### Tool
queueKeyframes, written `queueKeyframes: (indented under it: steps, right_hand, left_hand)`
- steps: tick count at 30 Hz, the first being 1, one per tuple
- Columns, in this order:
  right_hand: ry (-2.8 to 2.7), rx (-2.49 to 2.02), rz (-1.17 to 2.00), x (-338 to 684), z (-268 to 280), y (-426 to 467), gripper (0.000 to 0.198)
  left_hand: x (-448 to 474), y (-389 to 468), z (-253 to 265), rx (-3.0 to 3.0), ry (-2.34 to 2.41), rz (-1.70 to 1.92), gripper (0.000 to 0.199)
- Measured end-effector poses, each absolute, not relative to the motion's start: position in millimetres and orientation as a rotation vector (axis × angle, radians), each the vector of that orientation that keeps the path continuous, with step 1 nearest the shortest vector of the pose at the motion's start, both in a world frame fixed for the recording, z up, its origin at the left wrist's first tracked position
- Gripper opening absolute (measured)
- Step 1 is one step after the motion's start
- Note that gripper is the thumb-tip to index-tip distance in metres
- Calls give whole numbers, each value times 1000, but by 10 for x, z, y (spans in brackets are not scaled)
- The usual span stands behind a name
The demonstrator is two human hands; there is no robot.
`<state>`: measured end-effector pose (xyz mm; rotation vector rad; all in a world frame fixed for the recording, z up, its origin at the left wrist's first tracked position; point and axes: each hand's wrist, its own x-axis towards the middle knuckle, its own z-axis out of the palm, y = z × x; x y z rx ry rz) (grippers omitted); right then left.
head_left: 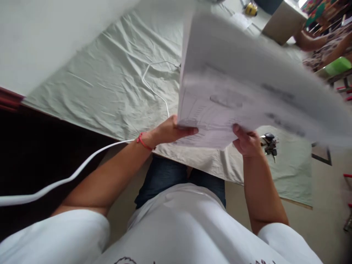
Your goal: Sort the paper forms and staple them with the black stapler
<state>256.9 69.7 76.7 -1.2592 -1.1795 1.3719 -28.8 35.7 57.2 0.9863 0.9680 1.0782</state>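
Both of my hands hold a stack of large white printed sheets (214, 88) above the cloth-covered table. My left hand (176, 130), with a red string bracelet at the wrist, grips the lower left edge, thumb on top. At the lower right, my right hand (246, 141) pinches the sheets with its thumb on the printed face. The far right part of the paper is lifted and smeared by motion, so its print cannot be read. Fingers under the sheets are hidden.
A pale green wrinkled cloth (110, 80) covers the table. A white cable (82, 167) runs past my left forearm. Keys (270, 143) lie beside my right hand. Toward the back right are a cardboard box (284, 22), a yellow object (251, 9) and another person's arm (310, 42).
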Motion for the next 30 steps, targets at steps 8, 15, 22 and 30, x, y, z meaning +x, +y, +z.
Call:
queueKeyframes:
  steps: [8,15,22,30]
  right_hand:
    - [-1065,-1367,1681,2646,569,185,48]
    - [-886,-1449,1692,2584,299,-55,47]
    - [-843,-1413,1660,2497,380,-88,48]
    - [-949,-1400,1617,2446,388,-169,47]
  left_hand:
    - [-183,-321,374,762,994,921,54]
    - [-79,-402,338,623,1061,961,56]
    - [-187,-281,423,623,1010,1078,55]
    - [-131,-275,314,630,1027,1005,58]
